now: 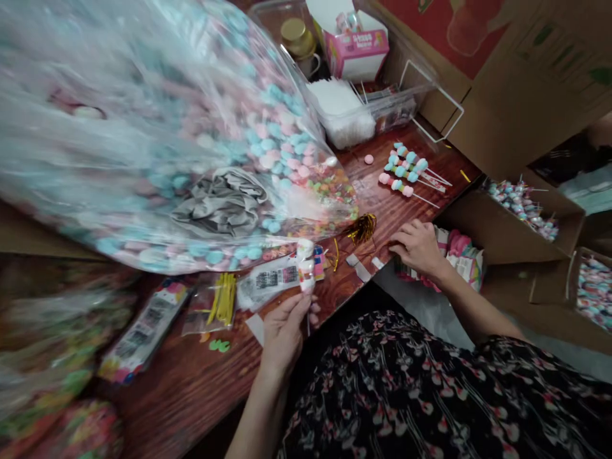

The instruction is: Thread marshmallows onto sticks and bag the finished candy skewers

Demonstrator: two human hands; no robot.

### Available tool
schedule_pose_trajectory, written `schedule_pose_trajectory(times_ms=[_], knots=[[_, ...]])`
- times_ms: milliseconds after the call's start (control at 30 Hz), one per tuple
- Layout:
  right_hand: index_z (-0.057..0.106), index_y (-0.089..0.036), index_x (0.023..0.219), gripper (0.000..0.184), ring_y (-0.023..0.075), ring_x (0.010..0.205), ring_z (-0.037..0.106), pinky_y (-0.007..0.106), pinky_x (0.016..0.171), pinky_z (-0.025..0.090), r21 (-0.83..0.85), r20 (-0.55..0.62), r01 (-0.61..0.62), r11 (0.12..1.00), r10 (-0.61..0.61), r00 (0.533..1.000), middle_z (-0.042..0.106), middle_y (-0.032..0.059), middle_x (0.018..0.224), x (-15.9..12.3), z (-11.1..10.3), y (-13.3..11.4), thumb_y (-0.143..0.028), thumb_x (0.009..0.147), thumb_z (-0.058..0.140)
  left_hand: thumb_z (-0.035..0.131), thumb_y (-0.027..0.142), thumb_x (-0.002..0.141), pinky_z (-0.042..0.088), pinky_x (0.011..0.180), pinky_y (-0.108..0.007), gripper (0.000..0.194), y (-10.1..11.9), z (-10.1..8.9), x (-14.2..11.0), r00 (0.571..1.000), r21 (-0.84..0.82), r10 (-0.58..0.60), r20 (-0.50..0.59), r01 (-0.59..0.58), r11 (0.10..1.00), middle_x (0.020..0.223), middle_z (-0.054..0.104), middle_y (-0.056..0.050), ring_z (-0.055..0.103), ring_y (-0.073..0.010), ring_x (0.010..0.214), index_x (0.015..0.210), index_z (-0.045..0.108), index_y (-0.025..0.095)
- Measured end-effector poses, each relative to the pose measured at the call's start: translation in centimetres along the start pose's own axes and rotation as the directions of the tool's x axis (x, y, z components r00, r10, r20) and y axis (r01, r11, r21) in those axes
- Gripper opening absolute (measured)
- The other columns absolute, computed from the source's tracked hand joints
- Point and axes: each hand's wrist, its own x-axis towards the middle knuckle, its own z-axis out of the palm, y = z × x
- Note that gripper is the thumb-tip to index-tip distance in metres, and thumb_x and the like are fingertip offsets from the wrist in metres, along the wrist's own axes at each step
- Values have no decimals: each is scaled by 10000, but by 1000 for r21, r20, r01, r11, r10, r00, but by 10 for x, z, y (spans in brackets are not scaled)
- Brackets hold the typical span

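Observation:
My left hand (283, 335) is shut around the stick of a marshmallow candy skewer (305, 264), which stands upright with white and coloured pieces. My right hand (417, 247) lies open on the wooden table (201, 376), its fingers spread, close to several small paper strips (362, 268). A tuft of gold tinsel (362, 228) sits to the left of those fingers. Several candy skewers (406, 169) lie beyond my right hand. A huge clear bag of pink and blue candies (229, 146) fills the upper left and hides the table there.
A printed packet (143, 331) and a small bag of yellow twist ties (222, 299) lie at the table's near edge. Cardboard boxes of wrapped skewers (521, 207) stand right. A plastic bin (335, 64) holds a pink box and white pads. My floral-clothed lap fills the bottom right.

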Motion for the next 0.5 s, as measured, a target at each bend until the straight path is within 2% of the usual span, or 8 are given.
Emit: schedule_pose_trajectory(times_ms=[67,167,300,333,400,500], knots=[[716,-217,921,138,233,963,492,371,797,249,-28,76,-24,999,26,997,686,65,937,-2,6,2,-313,910,618,790,437,699,442,444,-181,338,1,14,6,998,18,4,69,-5,1000,669,663,-3,528,-68,479,860,719,148],[680,-185,870,143,230,951,489,366,784,250,-56,97,-20,998,26,995,681,74,936,1,17,-3,-270,922,577,754,450,730,380,394,-159,324,4,29,11,992,54,23,121,-30,998,640,640,8,490,-54,448,830,709,145],[627,-154,825,123,243,900,499,363,750,281,-68,73,30,997,-25,997,668,109,904,2,16,-7,-199,904,544,715,453,750,323,370,-147,314,6,29,10,993,97,53,108,-64,993,625,616,18,458,-42,427,786,679,144],[612,-155,811,125,239,869,506,359,740,297,-14,45,39,999,-39,998,659,108,871,0,13,-9,-190,902,534,704,454,755,320,370,-149,311,6,28,10,993,107,63,97,-74,992,626,612,20,455,-43,425,783,672,146],[585,-167,801,139,215,789,523,343,714,343,204,-49,53,978,-43,998,630,82,801,-2,5,-21,-185,915,508,677,466,773,310,369,-158,316,5,25,10,994,137,83,76,-93,986,596,585,29,443,-48,414,750,648,152],[592,-191,882,122,174,726,564,308,689,419,569,-196,160,806,-56,979,634,44,802,-2,2,-62,-203,949,491,645,482,790,281,378,-174,337,4,27,11,988,166,136,75,-147,975,546,534,44,402,-50,396,695,605,161]])
